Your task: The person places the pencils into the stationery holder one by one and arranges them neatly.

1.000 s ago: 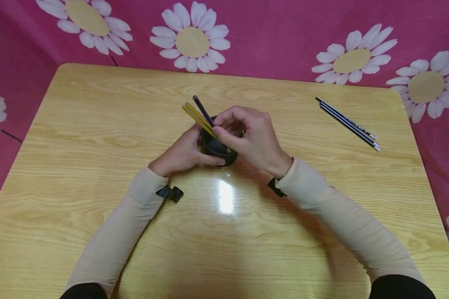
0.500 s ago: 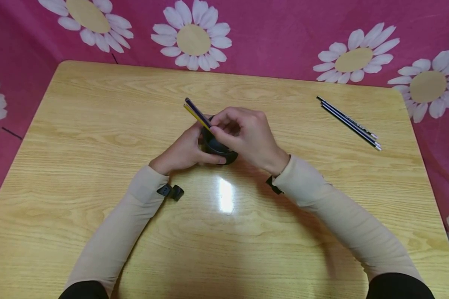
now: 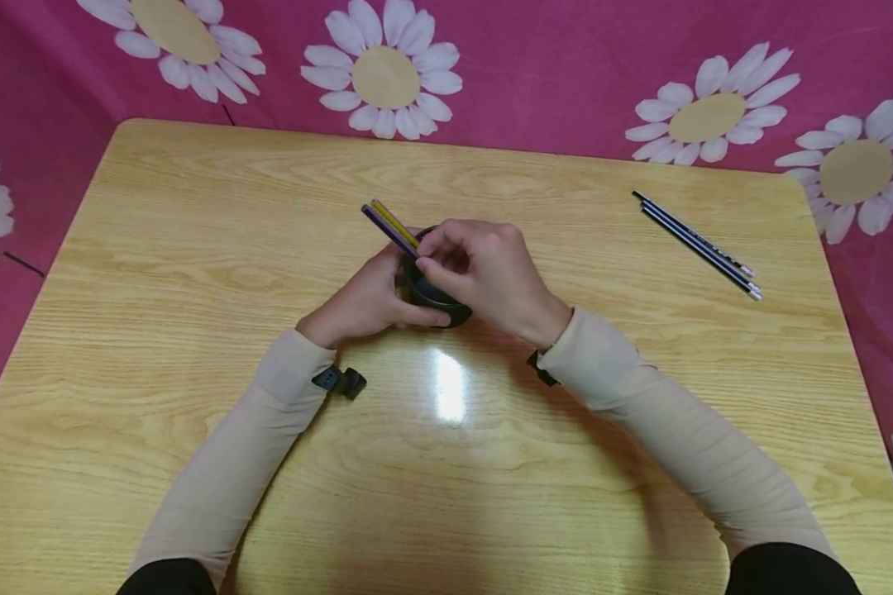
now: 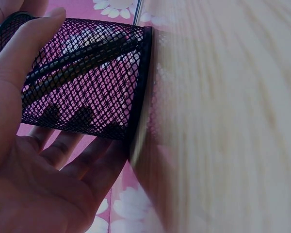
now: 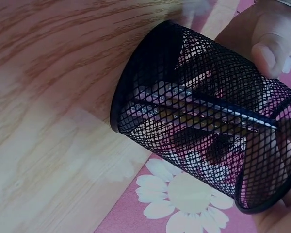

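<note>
My left hand [image 3: 360, 302] holds a black mesh pencil cup [image 3: 457, 314] from its left side, the thumb along the near wall and the other fingers around the far side. The cup stands upright on the table. At its mouth my right hand [image 3: 491, 268] pinches a dark pencil [image 3: 383, 225] between thumb and forefinger. Beside it leans a yellow pencil [image 3: 394, 221], and both lean out over the cup's left rim. Through the mesh cup [image 5: 208, 63] in the right wrist view, the pencils [image 5: 199, 111] show inside, reaching the bottom.
Several black-and-white striped pencils [image 3: 695, 244] lie together at the back right of the wooden table [image 3: 446, 496]. A pink cloth with daisies [image 3: 536, 74] hangs behind the table's far edge. Small black cameras [image 3: 340, 381] sit at the wrists.
The dark pencil's top has swung left across the yellow pencils to their left side, with my right hand shifting slightly left. My left hand has stayed on the cup.
</note>
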A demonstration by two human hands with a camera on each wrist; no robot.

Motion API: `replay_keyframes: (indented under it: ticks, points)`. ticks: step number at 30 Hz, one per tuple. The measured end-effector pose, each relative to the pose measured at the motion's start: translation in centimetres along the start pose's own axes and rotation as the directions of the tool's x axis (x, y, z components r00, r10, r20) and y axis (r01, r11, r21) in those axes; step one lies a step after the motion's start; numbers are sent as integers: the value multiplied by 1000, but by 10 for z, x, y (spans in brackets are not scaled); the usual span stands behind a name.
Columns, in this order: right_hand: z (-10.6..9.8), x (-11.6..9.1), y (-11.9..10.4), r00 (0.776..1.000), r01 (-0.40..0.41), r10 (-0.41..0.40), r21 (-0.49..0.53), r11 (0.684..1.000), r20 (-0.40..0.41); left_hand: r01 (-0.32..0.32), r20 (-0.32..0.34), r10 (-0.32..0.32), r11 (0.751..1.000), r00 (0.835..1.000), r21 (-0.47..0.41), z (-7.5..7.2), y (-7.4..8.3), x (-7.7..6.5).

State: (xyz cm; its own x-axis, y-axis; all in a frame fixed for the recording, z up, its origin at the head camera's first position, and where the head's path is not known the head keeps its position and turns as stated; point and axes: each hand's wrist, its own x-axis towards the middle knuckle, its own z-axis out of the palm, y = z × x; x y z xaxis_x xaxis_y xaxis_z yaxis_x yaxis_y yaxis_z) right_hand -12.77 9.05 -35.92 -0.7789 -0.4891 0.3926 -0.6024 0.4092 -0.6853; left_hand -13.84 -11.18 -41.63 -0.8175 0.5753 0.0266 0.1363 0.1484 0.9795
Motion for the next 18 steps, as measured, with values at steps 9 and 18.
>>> replay_keyframes:
  ticks: [9,18]
  points:
    - [1,0,0,999,-15,18,-63,998,49,-6,21,7,1000,1000,-25,2,2,-2]
    - [1,4,-1,998,-23,28,-78,997,63,-18,18,18,1000,1000,-2,0,2,-1]
